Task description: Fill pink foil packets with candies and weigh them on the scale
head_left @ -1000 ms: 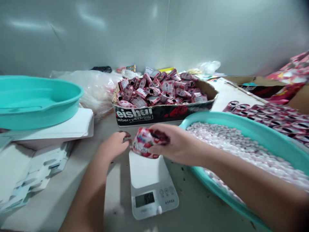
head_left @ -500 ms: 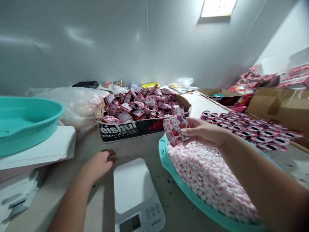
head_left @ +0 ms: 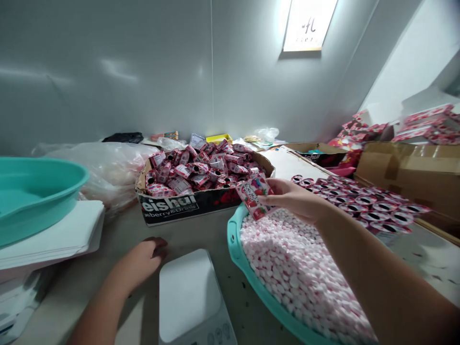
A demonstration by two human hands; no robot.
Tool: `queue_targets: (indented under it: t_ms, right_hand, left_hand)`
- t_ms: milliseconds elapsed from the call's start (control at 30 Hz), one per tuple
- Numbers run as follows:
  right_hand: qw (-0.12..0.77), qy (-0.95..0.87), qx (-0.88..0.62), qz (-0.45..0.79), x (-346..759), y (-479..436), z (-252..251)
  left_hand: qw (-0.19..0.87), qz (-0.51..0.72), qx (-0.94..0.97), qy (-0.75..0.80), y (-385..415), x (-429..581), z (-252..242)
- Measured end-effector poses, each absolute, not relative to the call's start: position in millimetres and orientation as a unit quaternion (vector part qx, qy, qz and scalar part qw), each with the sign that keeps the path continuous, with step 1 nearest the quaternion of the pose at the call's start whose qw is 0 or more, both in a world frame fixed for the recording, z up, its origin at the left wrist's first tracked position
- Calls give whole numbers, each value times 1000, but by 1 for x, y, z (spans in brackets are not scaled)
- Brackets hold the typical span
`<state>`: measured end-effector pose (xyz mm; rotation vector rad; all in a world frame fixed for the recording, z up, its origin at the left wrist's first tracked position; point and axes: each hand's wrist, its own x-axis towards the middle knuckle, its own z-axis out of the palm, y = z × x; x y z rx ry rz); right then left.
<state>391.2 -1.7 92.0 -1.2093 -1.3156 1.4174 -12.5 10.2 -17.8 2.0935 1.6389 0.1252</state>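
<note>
Digital scale (head_left: 190, 297): on table (head_left: 201, 235), left of candy basin (head_left: 235, 249).
Candies (head_left: 291, 273): inside candy basin.
Held packet (head_left: 253, 196): in right hand (head_left: 293, 199), above candy basin's far end.
Open carton (head_left: 215, 200): behind digital scale, packet pile (head_left: 215, 165) inside.
Standing packets (head_left: 359, 201): right of open carton, behind candy basin.
Second basin (head_left: 46, 206): on card stack (head_left: 72, 232), left.
Plastic bag (head_left: 100, 167): left of open carton.

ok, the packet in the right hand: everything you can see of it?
The packet is small, pink and red, printed with strawberries and pale lettering, too blurred to read fully. It looks like glossy film. It is tilted, printed face toward the camera, its right side gripped by the right hand. In view it overlaps the carton and teal basin; contact with either is unclear.
</note>
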Motion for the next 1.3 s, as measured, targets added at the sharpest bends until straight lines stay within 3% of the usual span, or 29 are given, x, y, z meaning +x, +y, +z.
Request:
queue_targets:
  t_ms: [733, 1300]
  right_hand:
    - [438, -478, -447, 616, 386, 2, 86]
    - [428, -516, -468, 576, 385, -3, 94]
  left_hand:
    - [248, 61, 758, 600, 10, -13, -21]
    - [231, 42, 759, 607, 7, -10, -14]
